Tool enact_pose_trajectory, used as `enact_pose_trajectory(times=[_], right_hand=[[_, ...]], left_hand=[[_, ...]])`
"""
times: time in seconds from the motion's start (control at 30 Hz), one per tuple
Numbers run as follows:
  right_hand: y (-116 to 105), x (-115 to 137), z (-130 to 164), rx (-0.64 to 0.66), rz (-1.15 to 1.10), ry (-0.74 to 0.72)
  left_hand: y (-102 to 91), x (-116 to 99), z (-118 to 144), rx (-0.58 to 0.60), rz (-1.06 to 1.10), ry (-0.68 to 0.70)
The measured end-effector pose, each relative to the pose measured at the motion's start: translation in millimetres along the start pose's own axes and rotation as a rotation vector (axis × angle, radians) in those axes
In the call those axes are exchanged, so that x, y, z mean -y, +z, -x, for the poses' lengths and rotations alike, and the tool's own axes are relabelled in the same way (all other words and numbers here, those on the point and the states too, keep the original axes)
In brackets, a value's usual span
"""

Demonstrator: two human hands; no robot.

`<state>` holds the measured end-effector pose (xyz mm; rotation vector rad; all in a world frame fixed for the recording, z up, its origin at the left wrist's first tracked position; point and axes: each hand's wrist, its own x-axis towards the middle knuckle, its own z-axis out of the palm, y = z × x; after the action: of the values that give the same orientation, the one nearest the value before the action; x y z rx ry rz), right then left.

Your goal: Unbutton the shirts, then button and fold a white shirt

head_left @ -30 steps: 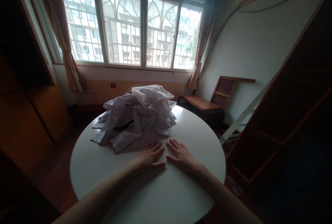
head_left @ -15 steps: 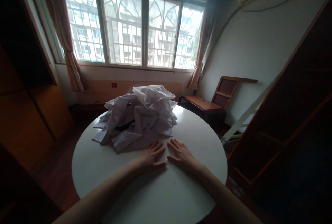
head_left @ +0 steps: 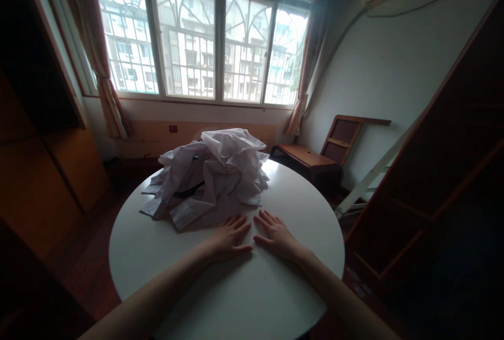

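White clothes [head_left: 210,177] sit heaped on the far half of the round white table [head_left: 157,256] (crumpled, with a dark strip showing in the folds). Just in front of the pile, the left hand [head_left: 227,239] and right hand [head_left: 279,236] lie flat on the tabletop, fingers spread, holding nothing.

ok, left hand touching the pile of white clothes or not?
Cannot tell. In the head view the left hand lies flat on the table, fingertips right at the clothes pile edge; no clear gap or contact shows.
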<state>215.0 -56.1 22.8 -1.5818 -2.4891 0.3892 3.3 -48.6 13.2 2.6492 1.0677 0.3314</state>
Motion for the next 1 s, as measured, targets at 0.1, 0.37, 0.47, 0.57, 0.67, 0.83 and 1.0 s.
enact_pose_trajectory(times=[0.1, 0.37, 0.47, 0.57, 0.67, 0.83, 1.0], right_hand=[[1.5, -1.1, -1.1, -0.003, -0.001, -0.003], [1.9, -0.9, -1.8, -0.005, 0.004, 0.003], [0.7, 0.1, -1.0, -0.002, 0.004, 0.003], [0.2, 0.4, -0.6, 0.002, 0.003, -0.005], [0.1, 0.5, -0.5, 0.001, 0.004, -0.004], [-1.0, 0.7, 0.0, -0.004, -0.003, -0.01], [-2.0, 1.9, 0.4, 0.005, -0.007, -0.001]], left_hand=[[-0.7, -0.3, 0.4, 0.005, -0.007, -0.004], [0.2, 1.1, 1.3, -0.011, -0.011, -0.009], [0.6, 1.8, 1.3, -0.01, -0.004, -0.004], [1.1, 2.4, 0.6, -0.009, -0.003, -0.006], [1.0, 2.4, -0.2, -0.008, -0.004, -0.007], [-0.1, 1.3, 0.6, -0.001, -0.004, -0.006], [-0.2, 1.2, 1.3, 0.004, -0.014, -0.011]])
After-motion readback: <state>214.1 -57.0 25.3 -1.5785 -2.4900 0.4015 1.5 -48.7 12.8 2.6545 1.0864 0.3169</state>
